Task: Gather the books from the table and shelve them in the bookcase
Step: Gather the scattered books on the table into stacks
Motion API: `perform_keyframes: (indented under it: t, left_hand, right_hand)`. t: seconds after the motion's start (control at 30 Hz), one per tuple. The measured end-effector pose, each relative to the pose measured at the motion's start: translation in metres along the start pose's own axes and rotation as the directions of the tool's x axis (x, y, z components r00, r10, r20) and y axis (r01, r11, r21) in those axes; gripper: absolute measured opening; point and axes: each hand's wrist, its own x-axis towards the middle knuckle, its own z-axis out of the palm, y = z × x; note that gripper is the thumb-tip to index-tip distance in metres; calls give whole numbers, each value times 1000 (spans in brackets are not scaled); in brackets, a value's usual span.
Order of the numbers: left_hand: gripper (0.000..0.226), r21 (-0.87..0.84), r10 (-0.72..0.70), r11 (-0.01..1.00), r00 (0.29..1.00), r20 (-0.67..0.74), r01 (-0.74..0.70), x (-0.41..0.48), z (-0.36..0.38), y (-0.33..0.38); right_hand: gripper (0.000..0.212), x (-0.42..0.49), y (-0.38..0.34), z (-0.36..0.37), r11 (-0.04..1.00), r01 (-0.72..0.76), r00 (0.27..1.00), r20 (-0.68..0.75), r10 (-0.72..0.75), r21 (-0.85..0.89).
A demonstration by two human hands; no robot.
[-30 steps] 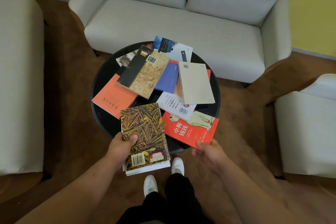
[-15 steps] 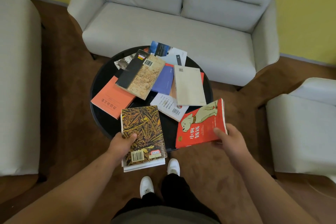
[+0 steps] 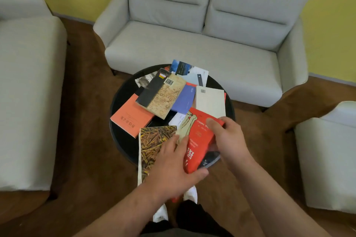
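Observation:
Several books lie scattered on a round black table (image 3: pixel 123 90). My left hand (image 3: pixel 173 165) holds a stack topped by a book with a yellow-and-black straw pattern (image 3: pixel 152 142) at the table's near edge. My right hand (image 3: pixel 227 138) grips a red book with a dog drawing (image 3: pixel 198 136) and lays it over the stack, where my left thumb and fingers also touch it. Still on the table are an orange book (image 3: pixel 131 117), a black-and-tan book (image 3: pixel 160 96), a blue book (image 3: pixel 184 100) and a cream book (image 3: pixel 211 102). No bookcase is in view.
A grey two-seat sofa (image 3: pixel 192 44) stands behind the table. A grey seat (image 3: pixel 27 92) is at the left and a white armchair (image 3: pixel 327 156) at the right. Brown floor surrounds the table, and my white shoes (image 3: pixel 190 194) show below the stack.
My right hand lifted the red dog book off the table and swung it left onto the stack in my left hand. My left hand shifted its grip to meet it.

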Motion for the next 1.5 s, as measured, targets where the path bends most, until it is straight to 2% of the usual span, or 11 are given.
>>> perform_keyframes:
  t: [0.13,0.23,0.37,0.47,0.53,0.6,0.7,0.83,1.0,1.2,1.5]
  left_hand:
    - [82,168,-42,984,991,-127,63,-8,0,-3]
    - [44,-232,-146,966,979,-139,112,-5,-14,-21]
    - [33,-844,-327,440,930,169,308,1,-23,-57]
    - [31,-902,-386,175,870,307,396,8,-16,-72]
    - [22,-867,-469,256,839,275,427,15,-6,-81]
    - [12,-670,-553,565,824,125,481,21,1,-96]
    - [31,-224,-552,816,833,-32,532,20,3,-115]
    - [41,-619,-541,554,806,241,557,28,8,-136]
    - [26,-837,-536,226,781,321,499,45,10,-137]
    - [42,-817,-535,178,751,388,549,35,25,-142]
    - [34,-826,-593,123,708,383,550,34,40,-143]
  right_hand:
    - [24,4,-13,27,1000,-8,998,70,7,9]
    - [19,4,-22,34,995,88,969,237,-74,-50]
    - [27,19,0,38,929,131,979,195,-65,-345]
    - [43,33,45,48,897,-91,952,226,206,-434]
    - [66,39,77,57,876,-236,880,289,376,-421]
    - [76,47,110,66,857,-253,863,295,409,-449]
    - [46,46,126,72,845,-176,886,293,360,-506]
    - [57,45,113,74,905,-179,860,385,334,-387]
    - [55,62,121,90,924,-339,805,453,383,-179]
    - [38,46,152,96,871,-491,786,432,443,0]
    - [37,49,149,96,958,-242,887,364,282,-152]
